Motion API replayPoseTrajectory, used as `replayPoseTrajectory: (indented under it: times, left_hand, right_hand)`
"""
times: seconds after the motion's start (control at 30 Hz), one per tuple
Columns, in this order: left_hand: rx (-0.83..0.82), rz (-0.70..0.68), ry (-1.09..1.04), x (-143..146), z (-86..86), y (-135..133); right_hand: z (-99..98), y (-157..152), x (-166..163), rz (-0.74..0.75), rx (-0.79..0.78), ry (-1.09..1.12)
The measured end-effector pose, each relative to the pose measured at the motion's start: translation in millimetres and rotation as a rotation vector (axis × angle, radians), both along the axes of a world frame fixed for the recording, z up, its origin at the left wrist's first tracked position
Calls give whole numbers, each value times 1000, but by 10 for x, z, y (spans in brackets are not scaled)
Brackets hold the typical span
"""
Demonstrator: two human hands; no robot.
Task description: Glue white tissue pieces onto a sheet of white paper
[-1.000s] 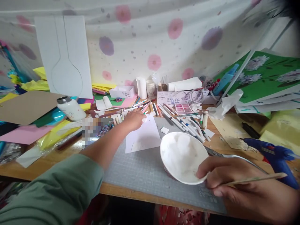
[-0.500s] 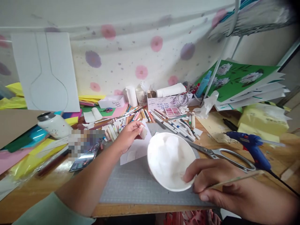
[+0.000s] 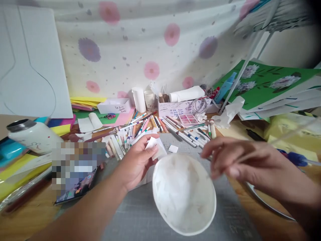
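My left hand [image 3: 141,160] pinches a small white paper piece [image 3: 152,146] between thumb and fingers, just behind the bowl. The white bowl [image 3: 184,194] has its mouth toward me and stands on the grey cutting mat [image 3: 130,214]; brownish marks show on its inner wall. To the right of the bowl's rim, and apart from it, is my right hand [image 3: 233,160], smeared by motion. Its fingers are closed round a thin stick [image 3: 265,147] that points up to the right; its kind cannot be made out. A small white paper square [image 3: 173,148] lies behind the bowl.
Several markers [image 3: 185,134] are spread behind the mat. On the left are a phone [image 3: 77,187] and a white jar [image 3: 35,135]. Scissors [image 3: 271,204] and a blue glue gun [image 3: 296,158] lie partly behind my right arm. A boxed palette [image 3: 188,119] stands farther back.
My right hand has let go of the bowl's rim and moved up and away. The bowl sits lower in view. My left hand now shows a white paper piece more plainly; the view has shifted.
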State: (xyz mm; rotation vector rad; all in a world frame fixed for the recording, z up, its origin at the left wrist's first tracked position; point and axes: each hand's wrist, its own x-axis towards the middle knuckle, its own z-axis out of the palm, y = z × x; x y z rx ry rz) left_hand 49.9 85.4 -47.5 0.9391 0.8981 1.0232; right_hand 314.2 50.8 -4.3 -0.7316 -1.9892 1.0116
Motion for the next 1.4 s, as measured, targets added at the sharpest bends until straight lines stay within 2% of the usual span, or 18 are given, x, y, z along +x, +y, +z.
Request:
replayPoseTrajectory:
  times: [0.1, 0.23, 0.33, 0.5, 0.57, 0.67, 0.77, 0.87, 0.97, 1.07, 1.27, 1.4]
  left_hand:
    - [155, 92, 136, -24, -46, 20]
    - [443, 218, 416, -57, -97, 16]
    - [528, 262, 563, -83, -116, -4]
    - [484, 213, 614, -131, -167, 50]
    - [587, 215, 715, -139, -163, 71]
    - [851, 262, 844, -138, -103, 24]
    - [968, 207, 820, -143, -24, -92]
    - [961, 124, 761, -155, 20, -177]
    - [991, 96, 678, -151, 28, -197]
    - [999, 135, 628, -126, 34, -210]
    - [1089, 296, 742, -88, 108, -276]
    - [1023, 256, 750, -86, 138, -314]
  right_hand:
    - [-80, 341, -211, -84, -45, 190]
    - [-255, 602, -588, -15, -226, 296]
    - [-322, 645, -730, 17, -326, 289]
    - [-360, 637, -705, -40, -456, 374]
    - [-372, 631, -671, -80, -544, 468]
    - [-350, 610, -637, -142, -599, 535]
    - [-265, 562, -635, -158, -581, 534]
    - [-166, 487, -663, -137, -559, 528]
    - [-118, 401, -705, -126, -531, 533]
    - [-136, 320, -735, -124, -469, 530]
    - [-152, 197, -712, -182, -214, 410]
    - [-59, 119, -637, -257, -25, 311]
